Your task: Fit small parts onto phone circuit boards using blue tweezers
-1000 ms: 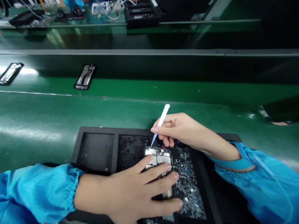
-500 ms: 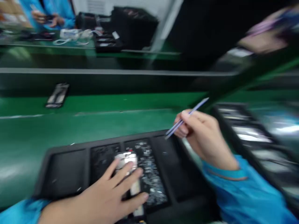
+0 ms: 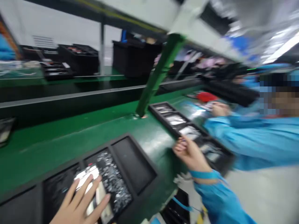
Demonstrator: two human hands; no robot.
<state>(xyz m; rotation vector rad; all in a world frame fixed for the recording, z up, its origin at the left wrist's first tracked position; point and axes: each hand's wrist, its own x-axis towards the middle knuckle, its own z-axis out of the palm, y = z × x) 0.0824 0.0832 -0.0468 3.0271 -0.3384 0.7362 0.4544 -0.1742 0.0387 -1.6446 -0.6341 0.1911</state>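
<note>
My left hand [image 3: 80,199] lies with its fingers spread across a phone body with silver metal parts [image 3: 93,171], its thumb at the right side. The phone rests on a black compartment tray [image 3: 109,147], partly hidden by my fingers. Beside it, one compartment is strewn with small shiny pieces [image 3: 114,177]. Farther right, my right hand [image 3: 192,154] is closed beside a second black tray [image 3: 163,123] of flat silvery parts. Only a small purple bit of the tweezers [image 3: 183,140] shows at its fingertips; whether they touch anything is blurred.
A slanted green post [image 3: 158,74] rises from the green bench [image 3: 77,137] between the trays. To the right, a co-worker's blue sleeve [image 3: 257,140] and hand [image 3: 220,109] are close to the second tray. Black bins [image 3: 78,59] stand at the back. A dark phone-like part [image 3: 6,130] lies far left.
The view has swung right. My right hand has moved from above the first tray to beside the second one, still closed. My left hand remains on the phone body.
</note>
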